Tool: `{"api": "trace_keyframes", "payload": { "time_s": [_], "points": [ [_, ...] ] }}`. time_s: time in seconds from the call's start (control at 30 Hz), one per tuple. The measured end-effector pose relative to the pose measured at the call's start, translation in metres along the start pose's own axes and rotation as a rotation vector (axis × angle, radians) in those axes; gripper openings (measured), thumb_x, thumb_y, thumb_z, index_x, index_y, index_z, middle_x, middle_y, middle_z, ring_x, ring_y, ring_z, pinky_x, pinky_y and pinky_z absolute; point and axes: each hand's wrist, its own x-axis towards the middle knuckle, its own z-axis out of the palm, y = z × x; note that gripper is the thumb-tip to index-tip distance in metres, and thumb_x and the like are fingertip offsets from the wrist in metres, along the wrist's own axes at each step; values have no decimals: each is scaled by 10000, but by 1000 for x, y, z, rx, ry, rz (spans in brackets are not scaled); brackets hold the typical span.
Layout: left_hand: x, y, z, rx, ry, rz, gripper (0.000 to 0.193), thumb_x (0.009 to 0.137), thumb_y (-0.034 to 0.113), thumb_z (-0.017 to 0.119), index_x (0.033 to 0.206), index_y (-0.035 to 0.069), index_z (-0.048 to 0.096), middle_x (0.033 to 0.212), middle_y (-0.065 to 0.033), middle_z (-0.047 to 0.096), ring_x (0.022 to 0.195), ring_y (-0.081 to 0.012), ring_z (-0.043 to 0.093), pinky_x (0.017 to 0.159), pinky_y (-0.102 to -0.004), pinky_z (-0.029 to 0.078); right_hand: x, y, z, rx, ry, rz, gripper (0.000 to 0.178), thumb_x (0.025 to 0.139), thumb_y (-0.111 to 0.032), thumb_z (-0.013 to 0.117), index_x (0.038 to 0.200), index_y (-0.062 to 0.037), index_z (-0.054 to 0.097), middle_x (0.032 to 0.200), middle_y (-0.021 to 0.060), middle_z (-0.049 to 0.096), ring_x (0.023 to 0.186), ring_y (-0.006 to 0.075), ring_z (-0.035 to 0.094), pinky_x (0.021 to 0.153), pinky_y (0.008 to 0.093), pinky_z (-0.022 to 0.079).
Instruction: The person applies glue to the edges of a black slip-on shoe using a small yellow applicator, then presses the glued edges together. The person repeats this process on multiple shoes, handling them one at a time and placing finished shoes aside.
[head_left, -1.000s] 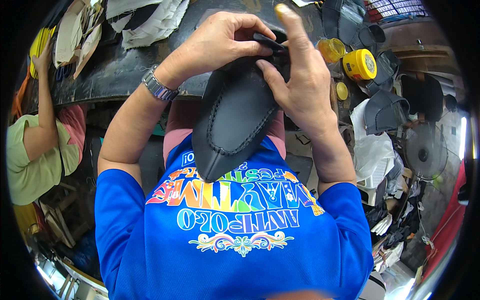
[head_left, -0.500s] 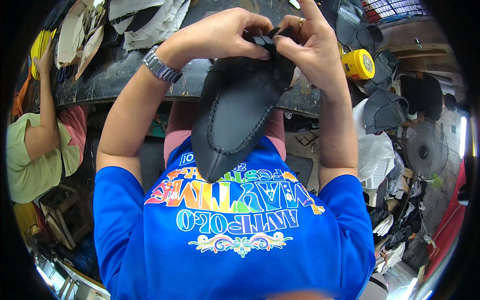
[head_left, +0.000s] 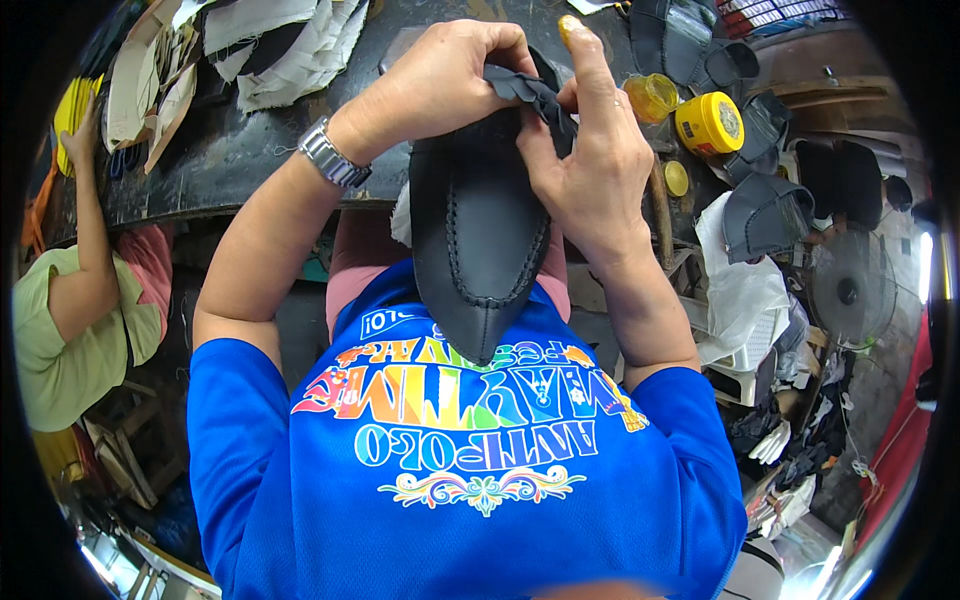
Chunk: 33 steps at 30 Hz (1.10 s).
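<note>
Black shoe [head_left: 480,220] over the bench's [head_left: 250,165] near edge, with toe above blue shirt [head_left: 460,545].
Pinched at pleated far rim between closed thumb and fingers of left hand [head_left: 450,82] and right hand [head_left: 598,155].

1. Two bare hands of the wearer are counted: one left hand [head_left: 455,80] and one right hand [head_left: 603,150].
2. One co-worker's hand [head_left: 80,145] is seen at the far left.
3. One stitched black shoe upper [head_left: 487,230] is counted at the wearer's hands.
4. One metal wristwatch [head_left: 333,153] is seen.
5. One yellow tub [head_left: 708,124], one translucent yellow container [head_left: 652,98] and one round yellow disc [head_left: 677,179] are counted.
6. At least four shaped black pieces [head_left: 765,218] are made out at the right, overlaps hiding the exact number.
7. One fan [head_left: 848,290] is seen.
8. Several white cloth pieces [head_left: 305,62] are stacked, not exactly countable.
</note>
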Motion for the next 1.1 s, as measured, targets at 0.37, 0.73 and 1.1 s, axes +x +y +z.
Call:
{"api": "trace_keyframes", "payload": {
  "time_s": [0.37, 0.73, 1.1],
  "points": [
    [-12, -1, -3, -11, 52, 57, 331, 810, -25, 694, 1114, 98, 738, 975, -134, 741, 924, -258, 718, 830, -341, 545, 6, 10, -6, 548, -85, 163, 799, 870, -46, 716, 1565, -76, 323, 1030, 109, 645, 935, 186, 650, 834, 320, 542],
    [-7, -1, -6, 354, 3, 287, 296, 744, -44, 750, 1018, 68, 740, 931, -110, 709, 847, -261, 699, 759, -338, 548, -32, 3, 16, 1380, -17, 649, 845, 899, 73, 560, 1609, -133, 153, 1361, 165, 558, 1137, 180, 590, 995, 328, 499],
    [-14, -7, 2, 63, 49, -104, 185, 831, -2, 743, 1012, 37, 745, 897, -84, 730, 855, -181, 711, 769, -297, 553, -29, 10, 23, 1289, -89, 571, 943, 881, 38, 653, 1626, -137, 102, 1372, 180, 551, 1198, 210, 595, 1016, 348, 513]
  ]
}}
